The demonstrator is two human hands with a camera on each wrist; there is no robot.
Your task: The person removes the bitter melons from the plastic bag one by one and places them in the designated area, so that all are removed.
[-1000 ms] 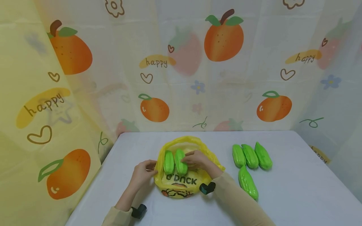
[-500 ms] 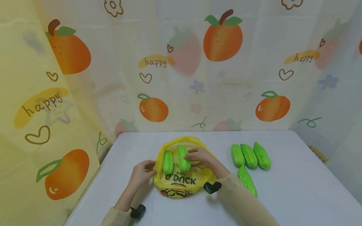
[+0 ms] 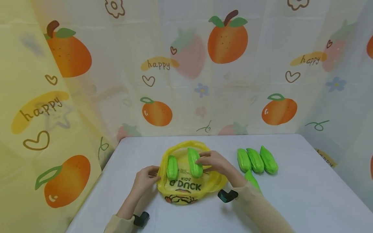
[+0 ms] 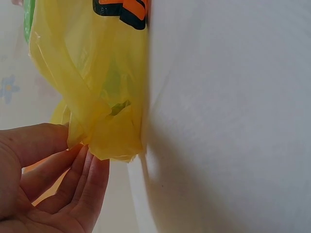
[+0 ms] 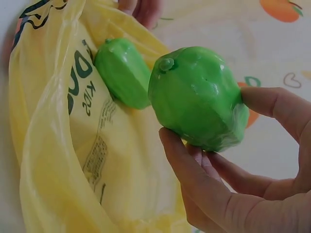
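Note:
My right hand (image 3: 217,162) pinches a shiny green toy vegetable (image 5: 197,99), shaped like a short cucumber with a faceted skin and a stem nub, between thumb and fingers. It is over the mouth of a yellow plastic bag (image 3: 183,199). A second green toy vegetable (image 3: 172,168) lies inside the bag, to the left of the held one and apart from it. At the bag's left side my left hand (image 3: 144,178) pinches the gathered plastic with thumb and fingertips, as the left wrist view shows. The bag's mouth is spread wide, with dark print on its inner side.
Several more green toy vegetables (image 3: 255,160) lie on the white table (image 3: 303,200) right of the bag. One of them is partly hidden behind the right sleeve (image 3: 259,207). A fruit-printed curtain (image 3: 186,106) stands behind the table and along its left side.
My right hand has moved right, carrying its green toy vegetable away from the other one in the bag, widening the gap between them. The left hand keeps its hold on the bag.

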